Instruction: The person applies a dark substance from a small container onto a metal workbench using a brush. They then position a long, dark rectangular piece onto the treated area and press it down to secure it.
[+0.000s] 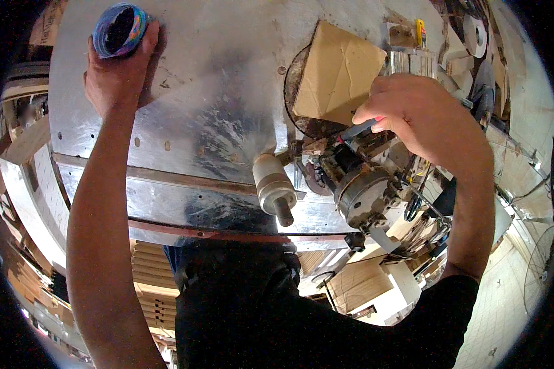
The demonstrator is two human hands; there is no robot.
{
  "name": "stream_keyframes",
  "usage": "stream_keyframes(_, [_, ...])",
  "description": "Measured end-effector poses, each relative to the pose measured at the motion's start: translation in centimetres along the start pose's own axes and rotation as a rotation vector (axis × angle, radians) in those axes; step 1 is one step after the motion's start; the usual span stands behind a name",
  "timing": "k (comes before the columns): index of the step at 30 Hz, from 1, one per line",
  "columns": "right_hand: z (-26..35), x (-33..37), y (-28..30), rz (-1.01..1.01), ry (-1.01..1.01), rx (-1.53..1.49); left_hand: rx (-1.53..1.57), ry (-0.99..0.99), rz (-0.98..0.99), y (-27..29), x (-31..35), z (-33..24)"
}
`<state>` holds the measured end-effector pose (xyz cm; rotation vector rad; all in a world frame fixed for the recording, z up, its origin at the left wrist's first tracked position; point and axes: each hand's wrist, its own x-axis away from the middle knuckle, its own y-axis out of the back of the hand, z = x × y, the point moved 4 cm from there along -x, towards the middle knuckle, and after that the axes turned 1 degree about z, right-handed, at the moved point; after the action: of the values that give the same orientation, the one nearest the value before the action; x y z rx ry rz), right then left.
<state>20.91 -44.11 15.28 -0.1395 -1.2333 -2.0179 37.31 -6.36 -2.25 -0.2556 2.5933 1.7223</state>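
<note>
My left hand [118,80] is wrapped round a round, open blue tub [140,23] at the far left of the metal table. The inside of the tub looks dark. At the right, my right hand [412,114] is closed on a slim dark-grey tool [358,129], with a bit of red by the fingers. Its working end points down and left towards the machine; I cannot make out its kind. Just below it sits a grimy round metal machine head [364,195]. A piece of brown cardboard [338,71] lies left of my right hand.
The worn metal table [215,80] has a slot running across its near part. A pale cylinder with a metal tip [274,187] stands at its near edge. A yellow item [421,34] and a white tape roll [475,37] are at the back right. Stacked wood lies below.
</note>
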Motion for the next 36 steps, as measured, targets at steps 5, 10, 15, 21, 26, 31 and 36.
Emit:
stream_keyframes(5, [-0.1, 0.1, -0.2, 0.112, -0.122, 0.038, -0.044, -0.003, 0.015, 0.1, 0.1, -0.1])
stream_keyframes(10, [0.1, 0.1, -0.1, 0.14, -0.16, 0.04, -0.042, -0.013, 0.024, 0.4, 0.1, -0.1])
stream_keyframes(15, [-0.1, 0.4, -0.5, 0.041, -0.116, 0.002, -0.018, -0.01, 0.019, 0.4, 0.1, -0.3])
stream_keyframes(21, [0.1, 0.6, -0.1, 0.125, -0.202, 0.006, -0.021, 0.001, 0.023, 0.4, 0.2, -0.5])
stream_keyframes(26, [0.0, 0.7, 0.3, -0.015, -0.078, -0.013, -0.035, 0.025, 0.052, 0.4, 0.1, -0.3])
stream_keyframes(31, [0.1, 0.3, 0.1, 0.103, -0.172, 0.019, -0.041, 0.024, 0.033, -0.1, 0.1, 0.3])
stream_keyframes(36, [0.1, 0.2, -0.4, 0.117, -0.181, 0.032, 0.003, 0.019, 0.029, -0.6, -0.2, 0.8])
